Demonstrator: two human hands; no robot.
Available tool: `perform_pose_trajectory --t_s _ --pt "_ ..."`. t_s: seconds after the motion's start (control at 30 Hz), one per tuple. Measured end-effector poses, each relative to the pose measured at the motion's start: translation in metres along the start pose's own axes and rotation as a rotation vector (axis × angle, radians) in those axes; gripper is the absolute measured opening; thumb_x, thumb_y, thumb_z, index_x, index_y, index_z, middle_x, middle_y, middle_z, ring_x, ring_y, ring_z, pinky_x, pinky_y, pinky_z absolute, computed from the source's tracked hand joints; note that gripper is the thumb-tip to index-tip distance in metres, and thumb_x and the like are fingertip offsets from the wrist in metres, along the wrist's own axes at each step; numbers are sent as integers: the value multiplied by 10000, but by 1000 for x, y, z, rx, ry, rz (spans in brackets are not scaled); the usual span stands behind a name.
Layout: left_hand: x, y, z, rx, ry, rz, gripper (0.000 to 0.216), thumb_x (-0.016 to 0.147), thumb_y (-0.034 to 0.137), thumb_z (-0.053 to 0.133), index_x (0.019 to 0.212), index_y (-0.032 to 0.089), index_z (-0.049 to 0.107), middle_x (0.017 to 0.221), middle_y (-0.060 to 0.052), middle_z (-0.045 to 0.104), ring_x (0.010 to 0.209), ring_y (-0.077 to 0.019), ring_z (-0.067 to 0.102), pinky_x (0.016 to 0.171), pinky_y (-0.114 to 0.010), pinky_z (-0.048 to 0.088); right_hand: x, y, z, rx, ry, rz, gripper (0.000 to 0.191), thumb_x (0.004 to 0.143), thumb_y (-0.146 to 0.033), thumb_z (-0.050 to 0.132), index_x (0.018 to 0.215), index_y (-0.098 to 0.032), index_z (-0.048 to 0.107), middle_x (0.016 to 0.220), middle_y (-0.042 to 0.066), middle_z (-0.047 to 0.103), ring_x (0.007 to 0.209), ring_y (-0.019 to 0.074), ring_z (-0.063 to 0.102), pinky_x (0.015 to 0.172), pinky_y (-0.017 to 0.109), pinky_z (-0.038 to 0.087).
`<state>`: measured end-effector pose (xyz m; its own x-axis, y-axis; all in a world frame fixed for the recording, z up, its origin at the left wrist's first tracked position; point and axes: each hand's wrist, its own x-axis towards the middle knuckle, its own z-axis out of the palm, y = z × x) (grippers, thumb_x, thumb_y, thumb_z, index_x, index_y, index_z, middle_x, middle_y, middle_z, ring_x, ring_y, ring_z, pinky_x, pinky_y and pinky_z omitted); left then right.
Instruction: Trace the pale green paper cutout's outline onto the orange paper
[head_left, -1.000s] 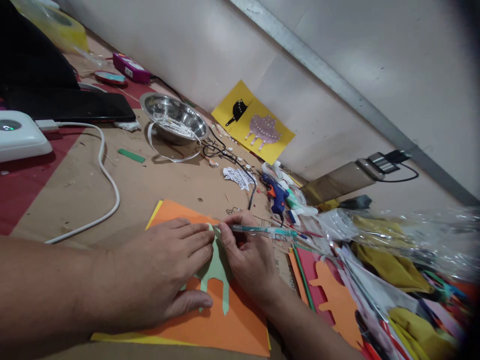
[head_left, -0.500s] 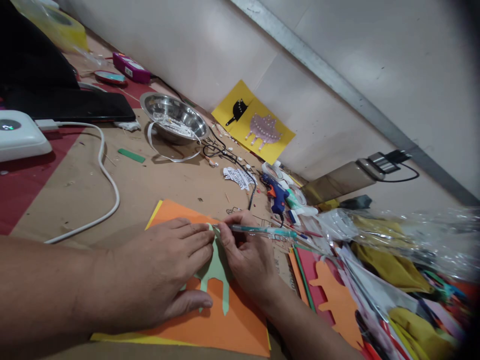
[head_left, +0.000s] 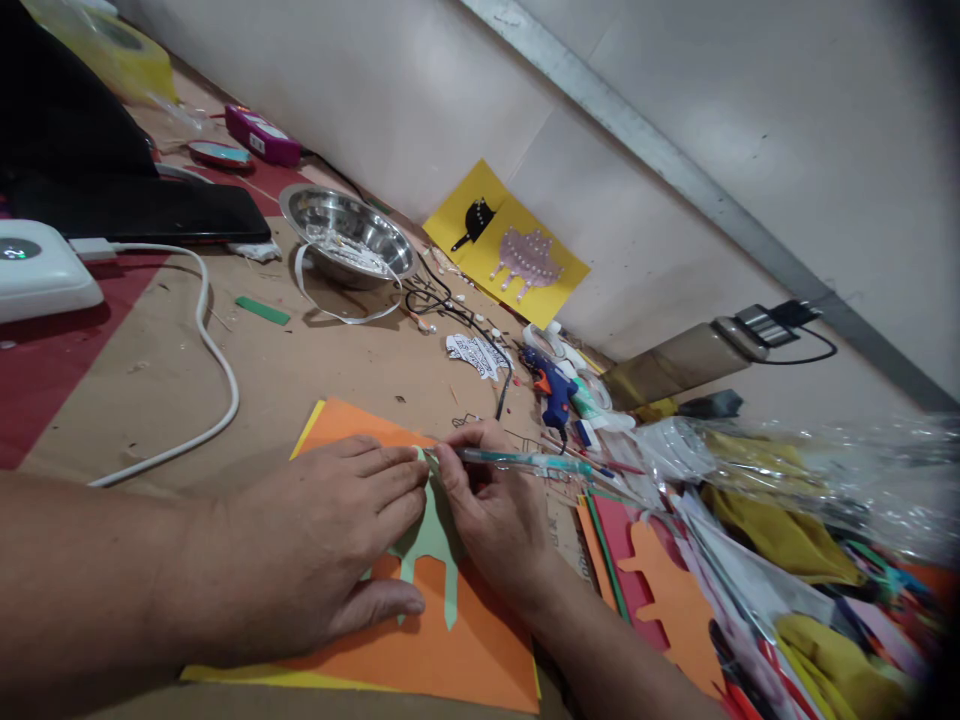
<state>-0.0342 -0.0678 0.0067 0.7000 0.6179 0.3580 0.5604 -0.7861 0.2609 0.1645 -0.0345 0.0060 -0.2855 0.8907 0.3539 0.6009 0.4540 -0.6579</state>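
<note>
My left hand point(head_left: 352, 540) lies flat over a light green paper cutout point(head_left: 431, 535), its fingers stretched out and pressing it down. The cutout has long pointed prongs at its lower end; its left part is hidden beneath the hand. Under it is an orange sheet point(head_left: 480, 660), with a yellow sheet point(head_left: 307, 428) showing at the edges. A clear pen with teal ink point(head_left: 525, 460) is pinched in my right hand point(head_left: 495, 510), its tip at the top edge of the cutout, close to my left fingertips.
Behind the sheets stand a steel bowl point(head_left: 352, 235) and a blue glue gun point(head_left: 551, 385) with a black cord. A yellow card point(head_left: 508, 235) leans on the wall near a bottle point(head_left: 675, 360). Coloured papers and an orange cutout point(head_left: 667, 600) lie right; a white cable point(head_left: 217, 370) curves left.
Almost nothing differs. The pen's rear end has tilted very slightly in my right hand, while my left hand and the green cutout stay in place.
</note>
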Motion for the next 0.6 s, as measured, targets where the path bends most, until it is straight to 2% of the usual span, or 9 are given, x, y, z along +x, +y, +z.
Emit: perform_pose_trajectory --t_s 0.6 --pt "0 0 0 41 6 36 489 958 525 747 1146 74 760 1233 -191 792 1123 -365 760 958 -498 625 0 1 0 13 -2 -2 117 958 -257 573 845 -236 598 665 -29 670 532 125 624 511 218 482"
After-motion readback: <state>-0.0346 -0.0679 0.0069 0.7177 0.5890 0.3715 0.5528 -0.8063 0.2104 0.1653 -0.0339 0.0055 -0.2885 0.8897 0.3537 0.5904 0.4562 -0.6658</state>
